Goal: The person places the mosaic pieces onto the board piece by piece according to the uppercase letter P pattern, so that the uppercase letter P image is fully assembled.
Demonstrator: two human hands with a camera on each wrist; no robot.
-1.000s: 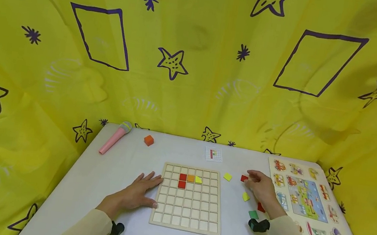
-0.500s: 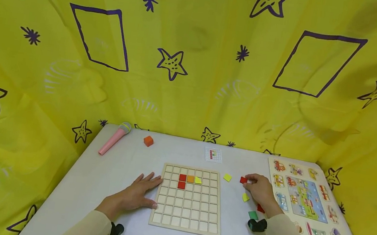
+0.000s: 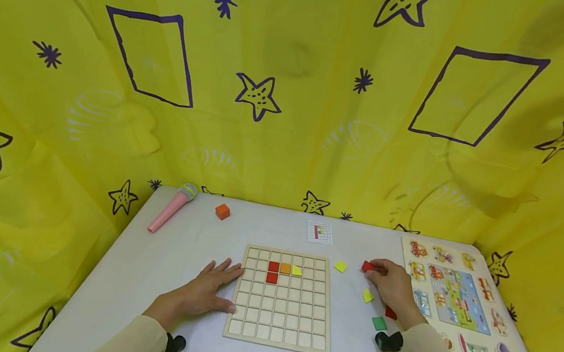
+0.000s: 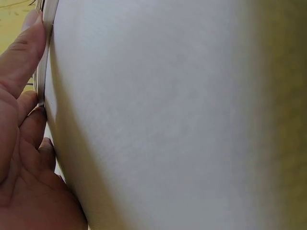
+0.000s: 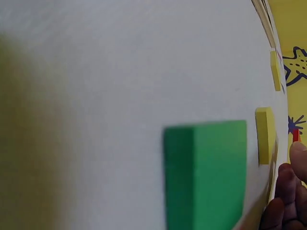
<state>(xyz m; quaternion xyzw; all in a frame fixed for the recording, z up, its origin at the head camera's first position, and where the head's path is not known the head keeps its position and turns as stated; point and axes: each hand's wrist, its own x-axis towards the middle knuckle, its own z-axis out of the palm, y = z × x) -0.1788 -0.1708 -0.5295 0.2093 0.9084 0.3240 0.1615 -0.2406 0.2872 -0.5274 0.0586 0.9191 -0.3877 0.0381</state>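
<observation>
A small red square tile (image 3: 368, 266) lies on the white worktop (image 3: 184, 258), to the right of the wooden grid board (image 3: 280, 320) and just beyond a yellow tile (image 3: 340, 265). The right hand (image 3: 394, 286) is on it: its fingers (image 3: 380, 269) curl down over the tile's right side and appear to pinch it, while most of the tile still shows at the fingertips. In the right wrist view only a sliver of the red tile (image 5: 295, 135) appears past the fingers (image 5: 288, 184).

Close around that hand lie a second yellow tile (image 3: 367, 296) just to its left, a green tile (image 3: 378, 322) near the wrist and another red tile (image 3: 391, 313) partly hidden under the wrist. The right wrist view shows the green tile (image 5: 206, 175) large in front and the yellow tile (image 5: 265, 135) behind it.

The left hand (image 3: 206, 290) rests flat on the worktop, fingers straight and spread, holding nothing; its thumb and fingertips touch the left edge of the grid board, as the left wrist view shows with the fingers (image 4: 24, 62) pressed against the board's rim (image 4: 45, 52).

On the board two red tiles (image 3: 273, 271), an orange tile (image 3: 285, 267) and a yellow one (image 3: 296, 269) sit in cells near the top. Beyond the board lies a small pattern card (image 3: 320, 232). Farther left are an orange cube (image 3: 222, 211) and a pink toy microphone (image 3: 172, 206). A picture puzzle board (image 3: 459, 303) lies at the right edge of the worktop.
</observation>
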